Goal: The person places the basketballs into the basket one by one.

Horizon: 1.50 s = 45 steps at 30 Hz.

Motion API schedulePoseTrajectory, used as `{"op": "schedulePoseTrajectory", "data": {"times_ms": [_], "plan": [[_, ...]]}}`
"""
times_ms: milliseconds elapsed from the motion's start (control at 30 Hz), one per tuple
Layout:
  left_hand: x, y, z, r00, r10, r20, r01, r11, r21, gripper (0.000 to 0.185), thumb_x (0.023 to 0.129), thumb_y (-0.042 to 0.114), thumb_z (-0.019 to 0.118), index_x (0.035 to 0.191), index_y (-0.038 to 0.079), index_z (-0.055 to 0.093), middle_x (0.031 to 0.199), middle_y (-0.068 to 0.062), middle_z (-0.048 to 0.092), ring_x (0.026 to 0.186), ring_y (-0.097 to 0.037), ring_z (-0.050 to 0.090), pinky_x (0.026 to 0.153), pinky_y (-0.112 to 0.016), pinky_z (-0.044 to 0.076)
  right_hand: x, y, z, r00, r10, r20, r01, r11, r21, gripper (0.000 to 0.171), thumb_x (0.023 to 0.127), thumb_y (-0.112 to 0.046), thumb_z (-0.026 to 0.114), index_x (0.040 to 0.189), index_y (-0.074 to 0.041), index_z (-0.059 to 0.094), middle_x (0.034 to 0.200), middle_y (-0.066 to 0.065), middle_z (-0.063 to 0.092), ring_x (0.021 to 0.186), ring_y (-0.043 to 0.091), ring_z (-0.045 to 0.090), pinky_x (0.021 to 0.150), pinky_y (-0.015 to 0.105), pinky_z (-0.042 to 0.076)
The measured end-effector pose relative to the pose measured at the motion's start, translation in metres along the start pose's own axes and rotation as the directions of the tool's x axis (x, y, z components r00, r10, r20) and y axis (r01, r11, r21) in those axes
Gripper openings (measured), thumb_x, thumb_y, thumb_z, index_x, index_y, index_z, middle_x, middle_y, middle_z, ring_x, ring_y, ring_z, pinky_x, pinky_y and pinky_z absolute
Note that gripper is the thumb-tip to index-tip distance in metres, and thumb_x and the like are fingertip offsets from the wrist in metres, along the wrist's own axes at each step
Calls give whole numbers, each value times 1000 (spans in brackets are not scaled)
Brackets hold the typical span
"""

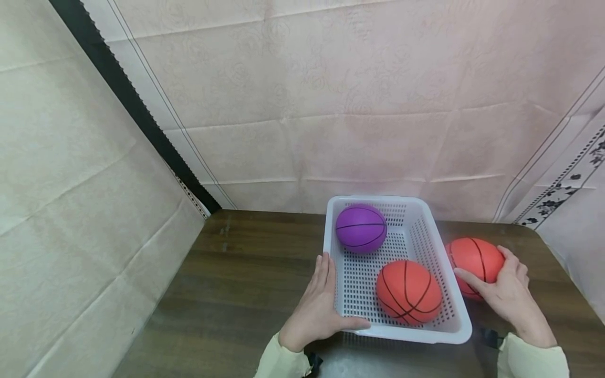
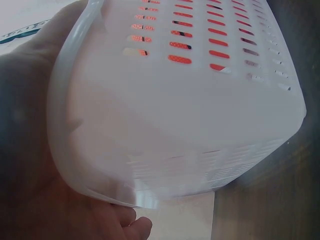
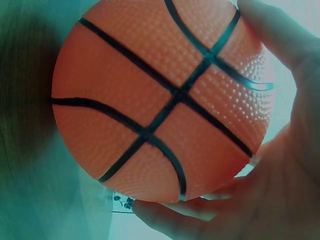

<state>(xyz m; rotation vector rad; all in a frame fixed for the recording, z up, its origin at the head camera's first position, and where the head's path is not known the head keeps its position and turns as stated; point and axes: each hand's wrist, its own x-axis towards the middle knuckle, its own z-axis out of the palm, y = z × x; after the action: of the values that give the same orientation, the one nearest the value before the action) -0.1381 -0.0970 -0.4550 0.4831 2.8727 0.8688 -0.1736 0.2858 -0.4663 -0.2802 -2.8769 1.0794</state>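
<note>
A white perforated plastic basket (image 1: pixel 451 328) stands on the dark wooden table (image 1: pixel 236 283). Inside it lie a purple ball (image 1: pixel 361 228) at the back and an orange ball (image 1: pixel 408 291) at the front. My left hand (image 1: pixel 319 304) holds the basket's near left corner, fingers straight along the side and thumb over the front rim; the left wrist view shows the basket wall (image 2: pixel 190 115) close up against the palm. My right hand (image 1: pixel 503 289) grips a second orange ball (image 1: pixel 472 260) just outside the basket's right side; that second orange ball (image 3: pixel 160 100) fills the right wrist view.
Pale patterned cloth (image 1: pixel 331 105) hangs behind and to both sides of the table. The table's left half is bare wood. A patterned curtain edge (image 1: pixel 567 194) hangs at the right.
</note>
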Motion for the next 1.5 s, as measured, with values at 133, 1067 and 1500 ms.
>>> {"op": "schedulePoseTrajectory", "data": {"times_ms": [133,1067,1500], "plan": [[0,0,1,1000,0,-3,0,1000,14,137,54,88,55,149,15,-11,156,-4,-16,140,-17,-17,112,-42,11,1,0,-1,1000,22,-8,-22,1000,2,115,81,-56,64,145,6,-8,124,43,15,105,59,22,67,68,38],[-2,1,0,1000,11,-18,-10,1000,23,136,56,86,57,150,12,-6,156,-6,-15,141,-19,-14,111,-44,14,-2,-3,-14,973,106,-208,-93,993,68,108,79,-53,67,148,1,3,134,37,18,116,54,20,71,71,38],[0,0,1,1000,7,-16,-7,1000,16,136,55,88,55,150,14,-9,156,-4,-16,141,-17,-16,111,-44,14,-10,-16,-25,928,176,-329,-141,982,129,104,77,-51,71,150,-10,10,146,26,17,124,48,25,82,71,36]]}}
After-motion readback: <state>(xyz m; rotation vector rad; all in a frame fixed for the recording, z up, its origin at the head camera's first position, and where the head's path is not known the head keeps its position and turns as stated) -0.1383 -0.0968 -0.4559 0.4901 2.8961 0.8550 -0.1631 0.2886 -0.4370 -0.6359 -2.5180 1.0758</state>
